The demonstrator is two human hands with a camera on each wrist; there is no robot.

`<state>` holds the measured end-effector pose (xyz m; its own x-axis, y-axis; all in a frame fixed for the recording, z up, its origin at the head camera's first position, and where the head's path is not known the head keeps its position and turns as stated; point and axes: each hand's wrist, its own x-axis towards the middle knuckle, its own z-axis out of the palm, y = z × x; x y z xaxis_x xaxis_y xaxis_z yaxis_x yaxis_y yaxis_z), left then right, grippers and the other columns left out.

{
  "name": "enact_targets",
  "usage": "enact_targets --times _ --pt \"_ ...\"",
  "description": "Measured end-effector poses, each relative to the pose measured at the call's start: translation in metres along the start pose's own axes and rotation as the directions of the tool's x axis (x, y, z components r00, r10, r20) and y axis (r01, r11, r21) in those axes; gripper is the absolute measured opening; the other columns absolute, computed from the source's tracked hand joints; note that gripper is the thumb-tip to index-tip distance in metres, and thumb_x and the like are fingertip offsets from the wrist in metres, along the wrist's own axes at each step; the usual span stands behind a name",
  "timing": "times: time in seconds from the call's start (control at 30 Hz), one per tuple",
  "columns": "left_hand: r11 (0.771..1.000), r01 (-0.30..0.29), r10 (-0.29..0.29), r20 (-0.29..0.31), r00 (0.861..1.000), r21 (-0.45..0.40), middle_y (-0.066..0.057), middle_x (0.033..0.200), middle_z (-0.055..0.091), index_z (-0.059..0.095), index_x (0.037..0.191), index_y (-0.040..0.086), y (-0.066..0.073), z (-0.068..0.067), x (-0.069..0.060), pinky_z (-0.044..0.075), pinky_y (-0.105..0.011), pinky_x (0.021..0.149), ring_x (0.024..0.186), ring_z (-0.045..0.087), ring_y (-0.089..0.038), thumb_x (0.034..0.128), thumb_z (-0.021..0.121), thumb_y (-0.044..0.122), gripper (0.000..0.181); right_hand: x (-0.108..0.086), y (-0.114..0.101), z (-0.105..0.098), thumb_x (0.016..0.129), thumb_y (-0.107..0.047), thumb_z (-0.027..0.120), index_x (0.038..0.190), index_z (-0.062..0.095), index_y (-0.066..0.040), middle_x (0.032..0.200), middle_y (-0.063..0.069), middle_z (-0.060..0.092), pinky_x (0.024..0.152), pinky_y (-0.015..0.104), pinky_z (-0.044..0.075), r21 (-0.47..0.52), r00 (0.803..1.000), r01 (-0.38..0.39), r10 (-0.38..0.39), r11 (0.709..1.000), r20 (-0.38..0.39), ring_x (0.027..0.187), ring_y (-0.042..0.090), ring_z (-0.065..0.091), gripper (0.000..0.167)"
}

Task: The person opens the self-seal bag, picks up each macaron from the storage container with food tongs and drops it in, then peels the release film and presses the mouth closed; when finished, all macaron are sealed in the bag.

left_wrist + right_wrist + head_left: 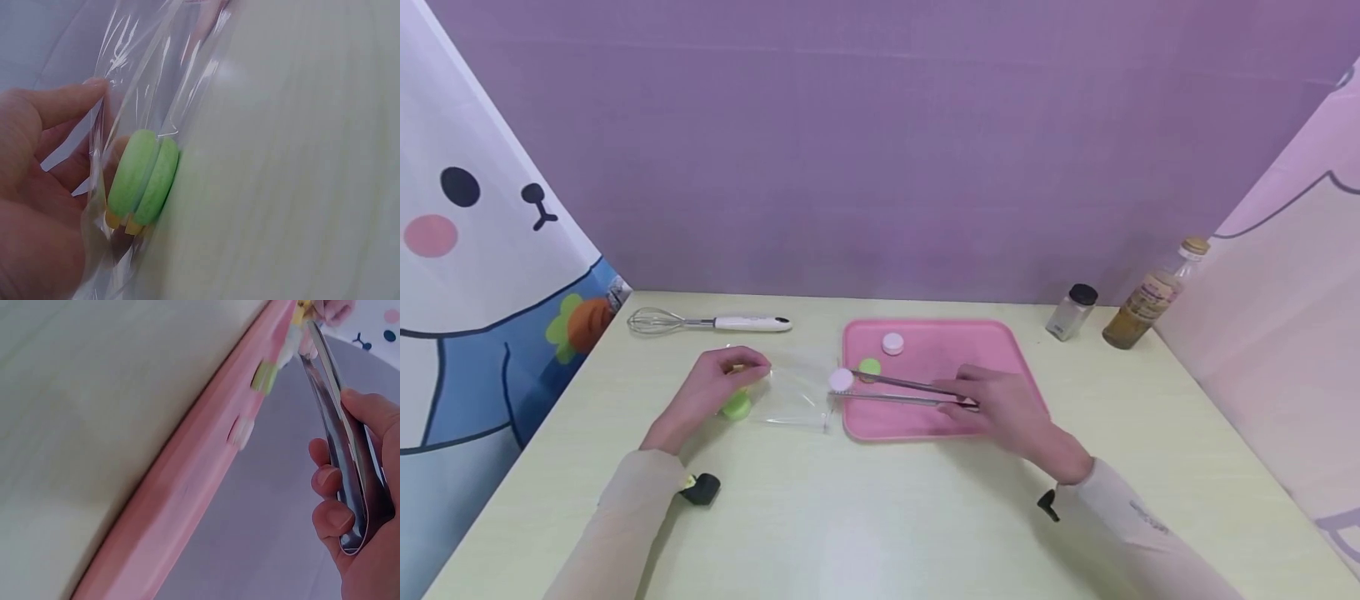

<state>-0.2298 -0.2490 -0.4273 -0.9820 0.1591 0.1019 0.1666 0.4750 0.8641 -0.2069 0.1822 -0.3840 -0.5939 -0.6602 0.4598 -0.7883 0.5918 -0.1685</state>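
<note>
Grip on the right is holding tight: the right hand [1003, 404] is squeezing metal tongs [910, 384], and they are pinching a pale pink macaron [841, 381] at the left edge of the pink tray [955, 342]. Left of the tray, the left hand [706, 387] is pinching a clear bag [797, 396] with a green macaron [737, 406] sitting inside. The pale macaron is looking light and maybe crumbly, so soft squeezing around its middle seems best. The bag is looking thin and slippery.
</note>
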Motion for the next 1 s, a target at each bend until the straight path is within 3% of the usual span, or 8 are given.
enact_targets --times 0.27,0.53,0.73,1.0 --pt "1.000 -0.001 0.001 -0.002 1.000 -0.003 -0.008 0.113 0.069 0.072 0.113 0.003 0.000 0.001 0.000 0.047 -0.026 0.085 0.103 0.058 -0.023 0.0995 0.068 0.021 0.023 0.024 -0.016 0.021 0.089 -0.031 0.079 0.121 0.076 -0.021 0.081 -0.011 0.058 0.056 0.019 0.042 -0.052 0.998 -0.042 0.045 0.998 0.050 0.065 0.003 0.047 0.033" --pt "1.000 0.014 -0.014 -0.001 1.000 -0.009 -0.008 0.115 0.069 0.072 0.114 0.004 0.002 0.001 0.000 0.047 -0.027 0.088 0.107 0.059 -0.024 0.0993 0.068 0.021 0.023 0.042 -0.026 0.041 0.091 -0.030 0.078 0.122 0.075 -0.018 0.079 -0.010 0.058 0.055 0.018 0.042 -0.002 0.992 -0.079 0.079 0.997 0.094 0.061 0.003 0.046 0.033" --pt "1.000 0.020 -0.020 -0.004 1.000 -0.002 -0.008 0.116 0.069 0.072 0.113 0.006 0.002 0.001 0.000 0.047 -0.029 0.089 0.107 0.058 -0.023 0.0992 0.068 0.023 0.023 0.053 -0.033 0.053 0.093 -0.034 0.075 0.124 0.074 -0.021 0.078 -0.012 0.053 0.053 0.020 0.039 -0.037 0.981 -0.135 0.139 0.990 0.136 0.061 0.004 0.043 0.033" --pt "1.000 0.019 -0.020 -0.007 1.000 -0.007 -0.008 0.116 0.069 0.073 0.112 0.008 0.001 0.000 0.001 0.047 -0.030 0.089 0.106 0.059 -0.024 0.0996 0.068 0.023 0.020 0.065 -0.039 0.062 0.096 -0.034 0.072 0.121 0.075 -0.023 0.081 -0.011 0.055 0.053 0.021 0.041 -0.011 0.979 -0.137 0.137 0.990 0.149 0.064 0.006 0.046 0.028"
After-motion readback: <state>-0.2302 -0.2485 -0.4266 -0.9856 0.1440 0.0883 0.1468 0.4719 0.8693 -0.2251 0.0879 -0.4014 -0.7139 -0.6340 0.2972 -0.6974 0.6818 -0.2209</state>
